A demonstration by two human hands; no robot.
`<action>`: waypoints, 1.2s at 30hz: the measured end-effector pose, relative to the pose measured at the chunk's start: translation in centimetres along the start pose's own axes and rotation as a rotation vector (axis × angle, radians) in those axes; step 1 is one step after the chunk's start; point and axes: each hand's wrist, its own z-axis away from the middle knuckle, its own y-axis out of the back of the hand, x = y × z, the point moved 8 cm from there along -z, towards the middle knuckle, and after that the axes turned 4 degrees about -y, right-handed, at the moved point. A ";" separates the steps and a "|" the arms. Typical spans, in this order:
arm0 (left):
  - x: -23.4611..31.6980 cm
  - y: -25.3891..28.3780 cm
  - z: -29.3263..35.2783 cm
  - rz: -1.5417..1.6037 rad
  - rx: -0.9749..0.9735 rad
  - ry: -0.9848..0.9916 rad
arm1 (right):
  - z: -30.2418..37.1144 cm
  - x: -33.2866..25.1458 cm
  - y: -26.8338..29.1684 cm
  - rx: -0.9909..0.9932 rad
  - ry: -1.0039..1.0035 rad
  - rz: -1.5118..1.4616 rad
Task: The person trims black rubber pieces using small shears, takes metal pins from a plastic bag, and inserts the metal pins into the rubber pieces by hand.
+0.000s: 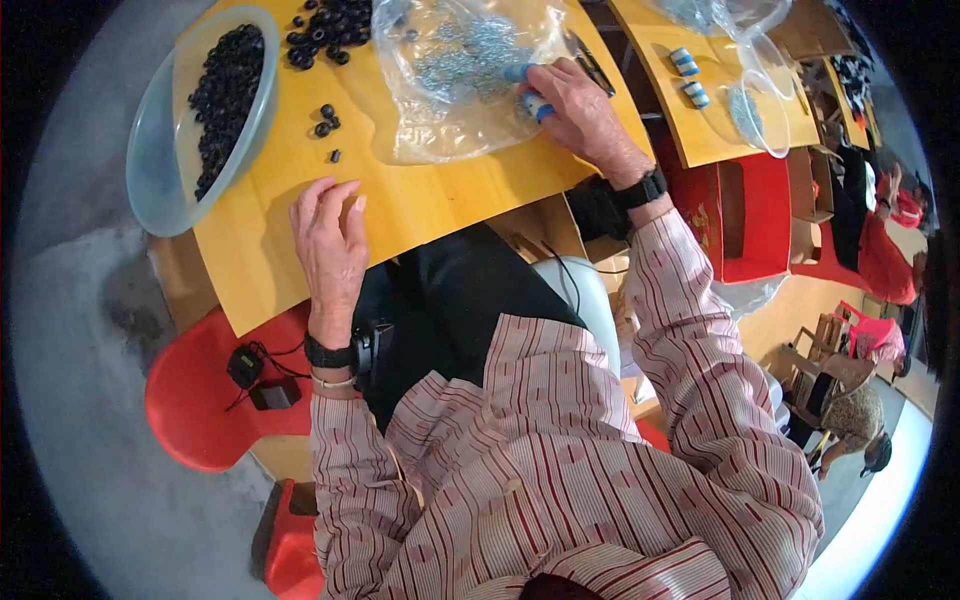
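Observation:
My left hand [332, 240] rests at the near edge of the yellow table [420, 195], its fingers loosely bent and apart, holding nothing. My right hand [585, 115] reaches over the right side of a clear plastic bag [430, 140]. Blue-and-white striped bands [537, 104] sit at its thumb and index fingertips, which are apart; they look like finger covers. Small shiny metal pieces [470, 60] lie heaped on the bag, too fine to tell their kind. A few small black bead-like parts [324, 128] lie just beyond my left hand.
A translucent oval basin [150, 190] of black parts [225, 105] overhangs the table's left edge. More black parts [330, 28] lie at the far side. Dark slim tools [592, 68] lie beyond my right hand. Striped rolls [685, 62] stand on the neighbouring table. A red chair [195, 390] holds black cabled devices.

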 end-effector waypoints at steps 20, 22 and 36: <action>-3.3 -0.2 -6.5 -0.009 0.125 0.024 | 1.2 -0.2 2.0 0.105 -0.041 0.106; -3.8 -0.5 -7.2 -0.040 0.119 0.002 | 1.0 -0.7 2.1 0.098 -0.044 0.095; -3.3 -0.3 -8.0 -0.084 0.092 0.021 | -0.8 -3.6 0.5 0.065 0.006 -0.108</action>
